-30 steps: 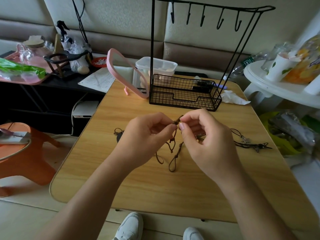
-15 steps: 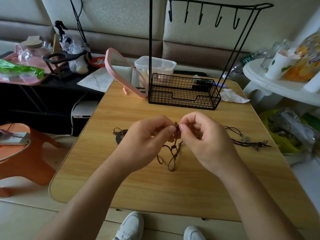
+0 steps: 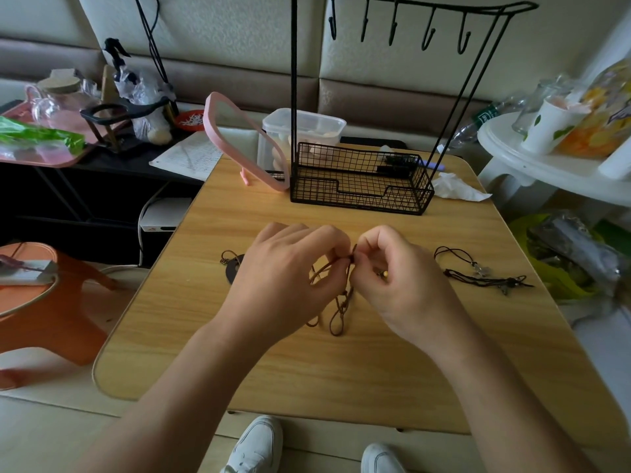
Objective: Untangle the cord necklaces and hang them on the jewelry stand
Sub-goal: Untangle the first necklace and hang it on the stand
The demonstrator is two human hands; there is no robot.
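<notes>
– Pinched between left grip (image 3: 283,278) and right grip (image 3: 403,285): the thin brown cord necklace (image 3: 341,312), loops trailing beneath them onto the wooden tabletop (image 3: 341,377).
– Limp and light, probably; work the knot (image 3: 351,257), not the ends.

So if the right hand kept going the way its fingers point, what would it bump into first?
Almost at once, the left hand: the right hand points leftward at it, and both pinch the same brown cord necklace at one spot. Whether the fingertips touch I cannot tell.
</notes>
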